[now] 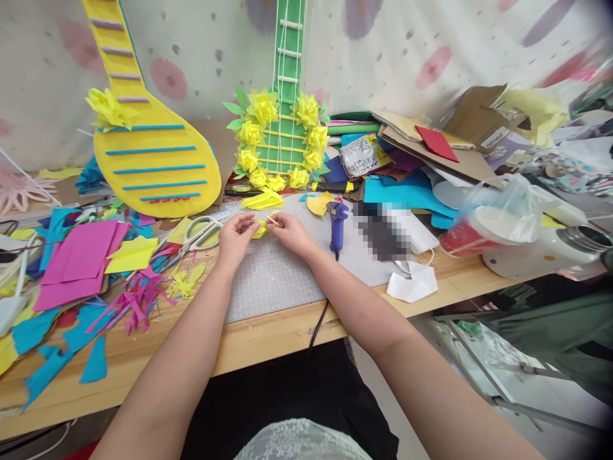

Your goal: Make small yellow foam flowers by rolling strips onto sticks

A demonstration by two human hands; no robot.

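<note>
Thin yellow paper point(260, 230) sits pinched in left fingers point(248, 223); right fingers point(283, 220) grip a slim pale stick point(271, 220).

Bright, soft light here, pixelated patch point(385, 231) just right of the glue gun point(338, 229), clutter point(558, 169) farther right smearing blurry

Table point(280, 338) ran across mid-frame, cutting mat point(272, 275) on it at centre. Left hand point(235, 237) and right hand point(293, 235) were over the mat's far part, paper piece point(260, 230) between them, stick point(272, 220) at the right fingertips. Glue gun point(338, 230) lay on the mat, right of the hands. Scissors point(207, 233) sat left; paper scraps point(79, 262) covered frame left. Lute model point(153, 139) stood behind, upper left; guitar model point(290, 131), upper centre. Cup point(486, 233) and flask point(527, 252): right side, before paper pile point(431, 169).
</note>
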